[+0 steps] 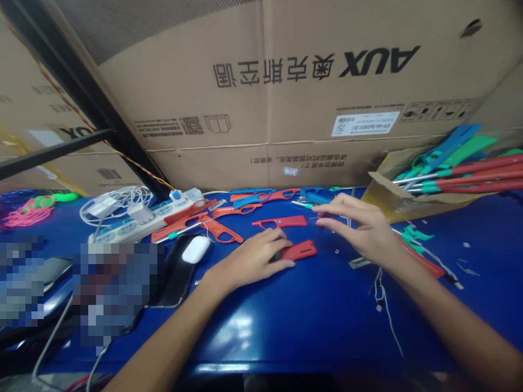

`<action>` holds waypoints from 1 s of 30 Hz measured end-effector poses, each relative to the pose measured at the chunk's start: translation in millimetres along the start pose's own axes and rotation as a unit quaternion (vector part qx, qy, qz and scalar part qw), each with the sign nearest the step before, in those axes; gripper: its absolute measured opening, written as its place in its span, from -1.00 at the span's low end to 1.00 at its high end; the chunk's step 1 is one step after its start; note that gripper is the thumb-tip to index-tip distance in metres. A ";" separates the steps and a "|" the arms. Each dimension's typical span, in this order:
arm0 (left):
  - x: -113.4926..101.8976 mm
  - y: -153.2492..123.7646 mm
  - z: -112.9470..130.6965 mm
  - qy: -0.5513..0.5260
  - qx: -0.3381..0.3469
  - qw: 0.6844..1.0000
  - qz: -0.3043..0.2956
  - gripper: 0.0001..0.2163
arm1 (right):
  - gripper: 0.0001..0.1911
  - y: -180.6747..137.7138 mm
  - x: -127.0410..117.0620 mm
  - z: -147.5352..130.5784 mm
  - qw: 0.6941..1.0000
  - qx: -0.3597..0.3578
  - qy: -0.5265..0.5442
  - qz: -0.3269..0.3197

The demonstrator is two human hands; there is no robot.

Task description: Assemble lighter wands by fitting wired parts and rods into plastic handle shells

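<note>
My left hand [263, 256] rests on the blue table, its fingers closed on a red plastic handle piece [300, 251] that looks like part of a long-nosed gas lighter. Just above and to the right, my right hand [355, 223] is raised in a pinch. Something thin and dark, perhaps a wire, hangs from its fingertips toward the handle; what it is I cannot make out. Behind the left hand lies a red lighter shell half [286, 221] with its trigger loop. Beneath the right forearm is another red handle piece [425, 258] with wires.
Orange shells [223, 230] and blue shells [247, 202] lie at the back beside a power strip [131, 220]. A phone [175, 280] with a white earbud case [196, 249] sits left. A cut carton [392, 201] holds several lighters at right. Large cardboard boxes [269, 114] stand behind.
</note>
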State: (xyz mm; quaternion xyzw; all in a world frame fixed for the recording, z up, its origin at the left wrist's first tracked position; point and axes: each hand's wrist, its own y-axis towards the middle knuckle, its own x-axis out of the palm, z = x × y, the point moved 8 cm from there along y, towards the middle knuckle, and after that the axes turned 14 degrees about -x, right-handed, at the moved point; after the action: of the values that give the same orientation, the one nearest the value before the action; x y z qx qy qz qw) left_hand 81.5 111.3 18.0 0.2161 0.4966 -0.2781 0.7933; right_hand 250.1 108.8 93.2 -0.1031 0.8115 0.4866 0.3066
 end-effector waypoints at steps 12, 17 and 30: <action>-1.9 0.4 2.1 -0.005 -0.003 1.000 -0.001 -0.69 | -0.73 0.6 -0.5 1.5 1.000 0.005 0.005 -0.007; -1.6 0.6 1.0 -0.008 -0.001 1.000 0.003 -0.69 | -0.59 0.2 4.5 1.5 0.997 0.010 0.034 -0.063; 0.0 -0.2 -1.3 -0.013 -0.008 1.000 -0.002 -0.66 | -0.62 -0.9 4.8 1.3 0.997 0.014 0.051 -0.058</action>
State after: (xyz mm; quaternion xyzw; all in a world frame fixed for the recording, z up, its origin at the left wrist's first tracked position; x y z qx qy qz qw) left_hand 80.5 111.9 17.4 0.2049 0.4885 -0.2785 0.8011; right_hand 247.2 110.1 89.3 -0.1703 0.8255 0.4506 0.2941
